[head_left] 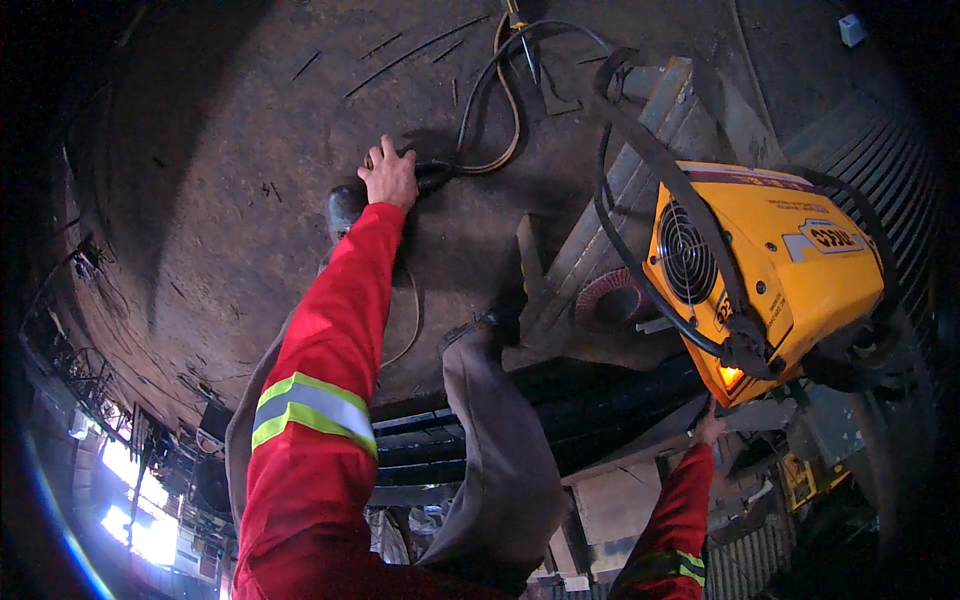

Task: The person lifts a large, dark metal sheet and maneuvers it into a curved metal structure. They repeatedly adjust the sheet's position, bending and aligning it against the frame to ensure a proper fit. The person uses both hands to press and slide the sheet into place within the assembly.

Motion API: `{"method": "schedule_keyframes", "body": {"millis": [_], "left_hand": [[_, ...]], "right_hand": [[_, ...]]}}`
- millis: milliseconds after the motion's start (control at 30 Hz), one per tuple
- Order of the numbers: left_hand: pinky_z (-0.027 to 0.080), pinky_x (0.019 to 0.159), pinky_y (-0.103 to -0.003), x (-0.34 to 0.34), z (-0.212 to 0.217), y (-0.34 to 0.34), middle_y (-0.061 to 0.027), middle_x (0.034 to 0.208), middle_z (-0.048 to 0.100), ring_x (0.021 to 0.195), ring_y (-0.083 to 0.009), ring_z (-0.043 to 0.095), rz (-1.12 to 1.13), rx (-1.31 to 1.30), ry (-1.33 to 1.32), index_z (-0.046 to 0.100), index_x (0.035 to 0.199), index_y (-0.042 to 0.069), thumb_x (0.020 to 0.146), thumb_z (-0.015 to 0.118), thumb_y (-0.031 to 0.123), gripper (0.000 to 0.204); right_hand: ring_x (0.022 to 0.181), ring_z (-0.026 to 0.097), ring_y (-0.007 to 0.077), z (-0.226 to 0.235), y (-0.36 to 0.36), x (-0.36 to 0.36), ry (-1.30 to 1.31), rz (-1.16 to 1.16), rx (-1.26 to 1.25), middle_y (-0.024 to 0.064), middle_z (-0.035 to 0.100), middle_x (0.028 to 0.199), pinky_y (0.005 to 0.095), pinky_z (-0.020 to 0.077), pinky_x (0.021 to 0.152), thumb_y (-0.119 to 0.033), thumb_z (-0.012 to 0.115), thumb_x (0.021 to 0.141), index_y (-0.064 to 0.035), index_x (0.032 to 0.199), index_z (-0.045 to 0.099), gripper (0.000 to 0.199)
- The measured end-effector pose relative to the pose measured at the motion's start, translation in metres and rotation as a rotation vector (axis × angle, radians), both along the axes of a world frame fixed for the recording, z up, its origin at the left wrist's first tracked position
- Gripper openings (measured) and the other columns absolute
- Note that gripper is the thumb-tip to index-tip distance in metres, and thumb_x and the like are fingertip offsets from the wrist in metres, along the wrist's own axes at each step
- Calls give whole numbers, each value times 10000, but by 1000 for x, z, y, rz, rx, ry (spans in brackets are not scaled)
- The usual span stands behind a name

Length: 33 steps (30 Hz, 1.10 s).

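My left hand point(390, 175) reaches far out in a red sleeve with a reflective band and closes on a dark angle grinder point(345, 205) lying on the dusty floor. The grinder's black cable point(480, 90) loops away to the upper right. My right hand point(710, 425) is low at the right, touching the underside of a yellow welding machine point(800, 270) near its lit orange lamp. How its fingers are set is too small to make out.
A reddish flap disc point(610, 300) lies beside grey steel channel pieces point(620, 200). A black strap and cables point(690, 220) drape over the machine's fan grille. My grey trouser leg and boot point(490, 330) stand between the arms. Thin metal rods point(410, 50) litter the floor.
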<state>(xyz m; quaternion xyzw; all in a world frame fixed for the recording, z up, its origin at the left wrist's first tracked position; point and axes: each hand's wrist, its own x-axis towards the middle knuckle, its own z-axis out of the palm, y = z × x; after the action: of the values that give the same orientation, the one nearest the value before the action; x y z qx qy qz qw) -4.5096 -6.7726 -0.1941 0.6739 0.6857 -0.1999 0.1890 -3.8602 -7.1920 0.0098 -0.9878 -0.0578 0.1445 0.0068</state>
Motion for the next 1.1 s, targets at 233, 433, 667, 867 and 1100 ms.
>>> {"method": "schedule_keyframes", "body": {"millis": [233, 433, 667, 867, 1100], "left_hand": [[331, 939, -629, 3, 25, -45, -221, 1420, 251, 1326, -430, 212, 2, 147, -203, 637, 1047, 174, 716, 734, 275, 360], [328, 937, -641, -7, 4, -48, -195, 1436, 265, 1345, -371, 227, -93, 218, -68, 659, 966, 198, 750, 643, 194, 217], [351, 928, -608, -7, -2, -54, -189, 1438, 245, 1339, -368, 234, -101, 190, -66, 635, 1027, 205, 642, 737, 141, 403], [396, 932, -503, -17, 22, -52, -204, 1424, 250, 1288, -400, 304, 3, 402, -294, 499, 1242, 235, 647, 737, 96, 656], [452, 863, -421, 1, 55, -136, -208, 1217, 450, 1068, -389, 495, 789, 255, -458, 363, 1316, 68, 615, 812, 192, 842]], "right_hand": [[703, 530, 258, 21, 12, 4, 35, -39, -204, 175, 611, 809, 392, 449, 689, -604, 629, 737, 135, 856, 579, 750], [686, 548, 258, 1, 8, 2, -7, 84, -133, 161, 638, 831, 397, 463, 697, -593, 657, 749, 140, 906, 591, 752], [742, 579, 253, 1, 16, -15, -2, -39, 150, 162, 637, 890, 391, 482, 731, -536, 675, 765, 142, 976, 573, 717], [775, 593, 251, -6, 12, -16, 2, -111, 152, 177, 638, 909, 394, 490, 751, -562, 699, 728, 158, 987, 575, 776], [776, 600, 299, -4, 5, 1, -25, 49, 8, 207, 637, 892, 416, 493, 745, -586, 708, 700, 146, 975, 607, 789]]}}
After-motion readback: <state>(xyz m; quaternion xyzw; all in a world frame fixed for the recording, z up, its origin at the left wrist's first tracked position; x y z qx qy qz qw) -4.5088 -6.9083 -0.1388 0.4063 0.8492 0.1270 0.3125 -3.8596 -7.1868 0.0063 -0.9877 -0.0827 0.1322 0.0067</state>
